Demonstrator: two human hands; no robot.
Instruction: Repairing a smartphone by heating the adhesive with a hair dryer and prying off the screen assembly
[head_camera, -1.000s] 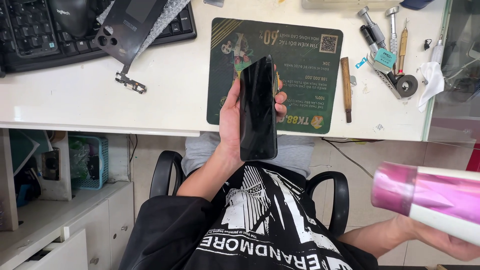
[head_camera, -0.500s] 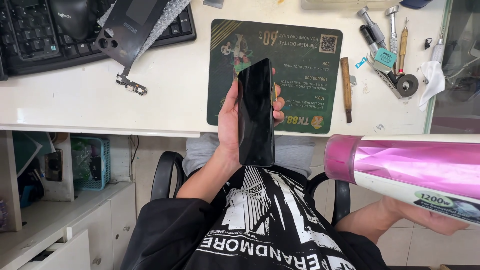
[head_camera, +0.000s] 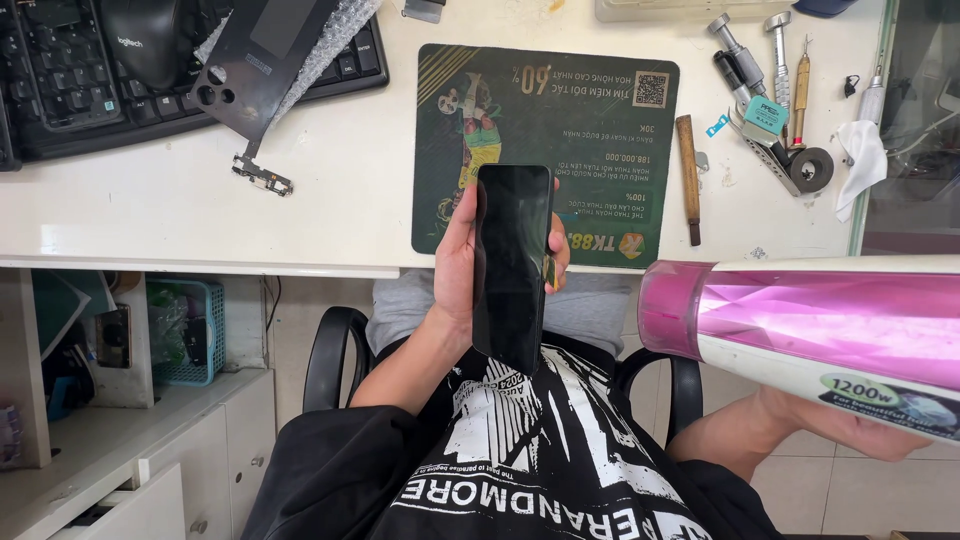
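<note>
My left hand grips a black smartphone upright, dark screen facing me, just in front of the desk edge and over the near end of a dark green work mat. My right hand holds a pink and white hair dryer at the right, its round pink nozzle turned left toward the phone, a short gap away. Most of the right hand is hidden under the dryer body.
On the white desk lie a black keyboard with a mouse, a black phone back cover, a small circuit part, a wooden-handled tool and several metal tools. A blue basket sits under the desk.
The hair dryer has swung in from the far right toward the phone, its nozzle now much closer. The left hand and phone have barely moved.
</note>
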